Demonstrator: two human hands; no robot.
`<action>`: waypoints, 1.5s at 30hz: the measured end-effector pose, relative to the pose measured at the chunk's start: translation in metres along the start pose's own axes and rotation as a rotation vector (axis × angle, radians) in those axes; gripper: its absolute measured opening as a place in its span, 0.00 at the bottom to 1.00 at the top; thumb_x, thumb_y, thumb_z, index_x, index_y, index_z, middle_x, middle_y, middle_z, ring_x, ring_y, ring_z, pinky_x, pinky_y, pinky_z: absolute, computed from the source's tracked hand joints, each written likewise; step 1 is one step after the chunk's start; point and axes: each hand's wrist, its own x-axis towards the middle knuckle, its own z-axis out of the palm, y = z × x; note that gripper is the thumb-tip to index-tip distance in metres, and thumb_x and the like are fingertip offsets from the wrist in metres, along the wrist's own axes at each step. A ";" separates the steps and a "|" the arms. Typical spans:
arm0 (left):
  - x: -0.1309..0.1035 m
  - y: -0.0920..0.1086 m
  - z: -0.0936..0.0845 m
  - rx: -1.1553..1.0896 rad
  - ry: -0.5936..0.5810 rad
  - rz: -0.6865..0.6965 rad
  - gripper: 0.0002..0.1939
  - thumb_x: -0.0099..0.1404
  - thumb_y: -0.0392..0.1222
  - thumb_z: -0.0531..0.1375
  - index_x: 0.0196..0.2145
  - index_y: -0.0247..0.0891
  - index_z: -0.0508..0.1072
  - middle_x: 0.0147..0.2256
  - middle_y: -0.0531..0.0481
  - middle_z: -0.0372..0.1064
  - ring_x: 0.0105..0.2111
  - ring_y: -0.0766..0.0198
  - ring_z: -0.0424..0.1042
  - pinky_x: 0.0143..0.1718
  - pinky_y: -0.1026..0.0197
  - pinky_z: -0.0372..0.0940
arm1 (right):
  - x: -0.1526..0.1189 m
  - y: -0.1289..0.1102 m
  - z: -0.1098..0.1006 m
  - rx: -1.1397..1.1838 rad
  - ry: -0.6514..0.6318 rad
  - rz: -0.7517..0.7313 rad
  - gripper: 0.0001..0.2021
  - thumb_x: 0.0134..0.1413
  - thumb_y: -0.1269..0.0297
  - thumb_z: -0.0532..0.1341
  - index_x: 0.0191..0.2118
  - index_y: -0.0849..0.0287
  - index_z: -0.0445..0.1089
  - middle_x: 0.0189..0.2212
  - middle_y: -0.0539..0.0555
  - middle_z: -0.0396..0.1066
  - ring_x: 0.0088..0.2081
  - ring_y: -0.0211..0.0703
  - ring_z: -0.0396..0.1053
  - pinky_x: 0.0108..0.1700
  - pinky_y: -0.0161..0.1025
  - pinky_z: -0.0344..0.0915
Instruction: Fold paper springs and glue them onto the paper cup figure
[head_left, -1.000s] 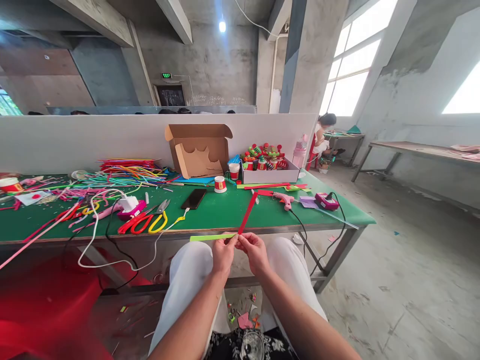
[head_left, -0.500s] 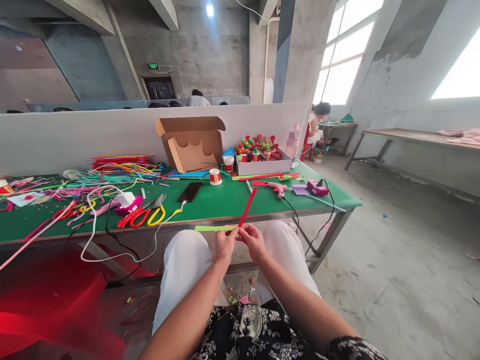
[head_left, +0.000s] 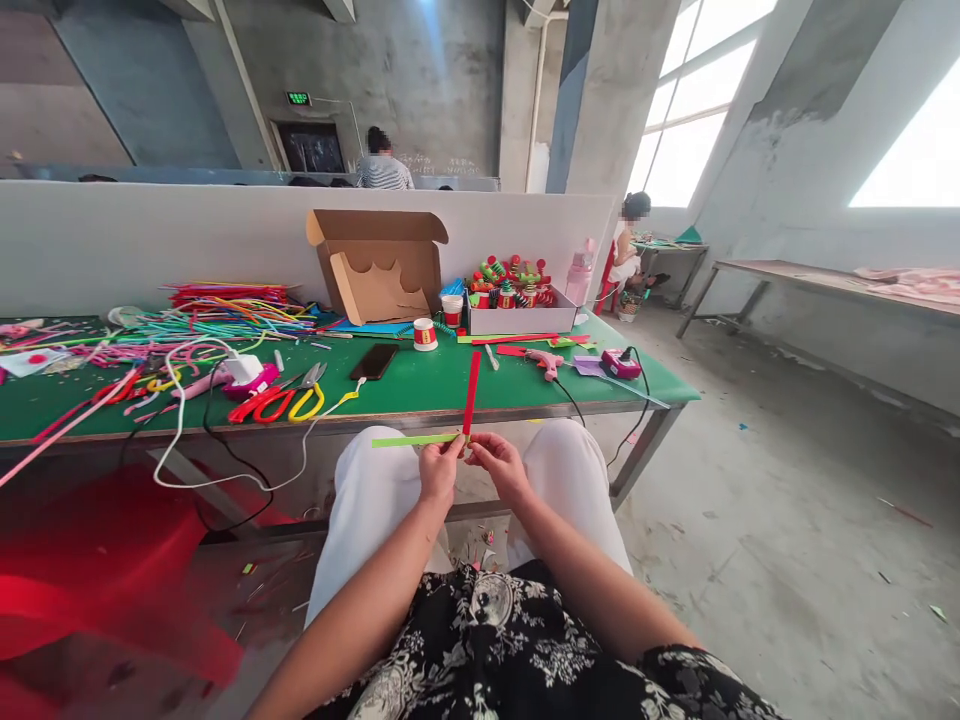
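A red paper strip (head_left: 472,395) and a light green paper strip (head_left: 412,440) meet at their ends between my hands, at roughly a right angle. The red one stands up and away; the green one reaches out to the left. My left hand (head_left: 439,470) pinches the joined ends with thumb and fingers. Close beside it, my right hand (head_left: 501,468) is closed at the same corner, fingertips on the lower ends of the strips. The fingers partly cover the join. Both hands are held above my lap, just in front of the table edge.
On the green table (head_left: 420,385) lie a phone (head_left: 374,362), scissors (head_left: 307,392), a pink glue gun (head_left: 545,362) with cord and many pipe cleaners (head_left: 232,300). A paper cup (head_left: 424,335), an open cardboard box (head_left: 382,270) and a box of finished figures (head_left: 517,318) stand behind.
The red strip has turned from leaning right to nearly upright, while the green strip still points left. My hands stay together at the join. The view has shifted slightly.
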 end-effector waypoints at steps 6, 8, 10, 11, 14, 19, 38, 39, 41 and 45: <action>0.007 0.005 0.001 -0.033 -0.001 -0.005 0.22 0.39 0.58 0.69 0.19 0.35 0.73 0.17 0.54 0.66 0.20 0.69 0.62 0.26 0.63 0.59 | 0.000 -0.001 -0.002 -0.060 -0.076 -0.009 0.20 0.36 0.55 0.71 0.40 0.54 0.77 0.26 0.46 0.72 0.22 0.33 0.66 0.29 0.34 0.66; 0.017 0.009 0.005 -0.056 -0.017 0.010 0.22 0.40 0.57 0.70 0.20 0.34 0.73 0.18 0.54 0.67 0.20 0.69 0.62 0.26 0.63 0.59 | 0.010 -0.004 -0.002 -0.059 -0.104 -0.032 0.21 0.38 0.55 0.70 0.42 0.52 0.76 0.29 0.47 0.72 0.23 0.32 0.66 0.29 0.35 0.67; 0.032 0.013 0.011 -0.081 -0.033 0.032 0.21 0.41 0.56 0.70 0.23 0.34 0.75 0.19 0.53 0.68 0.21 0.68 0.64 0.27 0.63 0.60 | 0.028 -0.008 0.000 -0.071 -0.123 -0.071 0.19 0.41 0.55 0.69 0.43 0.53 0.76 0.29 0.48 0.71 0.24 0.33 0.66 0.30 0.35 0.68; 0.042 0.015 0.015 -0.090 -0.037 0.042 0.21 0.41 0.56 0.70 0.24 0.34 0.75 0.20 0.52 0.70 0.21 0.67 0.64 0.27 0.63 0.60 | 0.039 -0.011 0.001 -0.079 -0.127 -0.092 0.18 0.42 0.55 0.69 0.42 0.53 0.76 0.28 0.48 0.71 0.24 0.33 0.66 0.31 0.35 0.68; 0.079 0.020 0.029 -0.080 -0.037 0.075 0.22 0.41 0.56 0.70 0.25 0.35 0.76 0.22 0.49 0.72 0.22 0.66 0.66 0.27 0.63 0.60 | 0.075 -0.016 0.005 -0.099 -0.122 -0.144 0.17 0.43 0.55 0.68 0.41 0.53 0.76 0.29 0.49 0.72 0.26 0.35 0.67 0.33 0.36 0.69; 0.130 0.022 0.044 -0.012 -0.024 0.127 0.23 0.39 0.58 0.69 0.23 0.35 0.75 0.20 0.49 0.70 0.21 0.65 0.65 0.27 0.61 0.59 | 0.127 -0.016 0.009 -0.159 -0.081 -0.208 0.19 0.43 0.54 0.67 0.43 0.53 0.75 0.39 0.53 0.74 0.32 0.41 0.70 0.32 0.39 0.71; 0.130 0.018 0.030 0.148 -0.145 0.232 0.16 0.47 0.53 0.66 0.23 0.36 0.77 0.21 0.47 0.73 0.25 0.59 0.70 0.31 0.59 0.65 | 0.141 -0.012 0.016 -0.086 0.068 -0.162 0.11 0.35 0.56 0.70 0.25 0.57 0.75 0.22 0.50 0.75 0.26 0.42 0.71 0.36 0.40 0.69; 0.130 0.017 0.030 0.149 -0.130 0.233 0.15 0.46 0.53 0.67 0.22 0.36 0.77 0.20 0.48 0.73 0.24 0.60 0.69 0.30 0.60 0.64 | 0.141 -0.012 0.016 -0.092 0.083 -0.164 0.11 0.35 0.56 0.70 0.24 0.57 0.74 0.21 0.49 0.74 0.25 0.41 0.70 0.35 0.40 0.69; 0.129 0.017 0.032 0.145 -0.108 0.226 0.15 0.46 0.52 0.67 0.22 0.37 0.76 0.20 0.49 0.72 0.23 0.63 0.67 0.28 0.61 0.63 | 0.141 -0.012 0.016 -0.096 0.099 -0.162 0.11 0.35 0.56 0.70 0.23 0.58 0.73 0.21 0.49 0.73 0.25 0.40 0.70 0.34 0.39 0.69; 0.128 0.017 0.036 0.104 -0.122 0.207 0.14 0.47 0.51 0.67 0.23 0.37 0.75 0.22 0.50 0.71 0.24 0.65 0.67 0.29 0.62 0.62 | 0.142 -0.012 0.018 -0.055 0.114 -0.147 0.11 0.36 0.56 0.69 0.23 0.58 0.72 0.21 0.49 0.73 0.25 0.40 0.70 0.35 0.40 0.69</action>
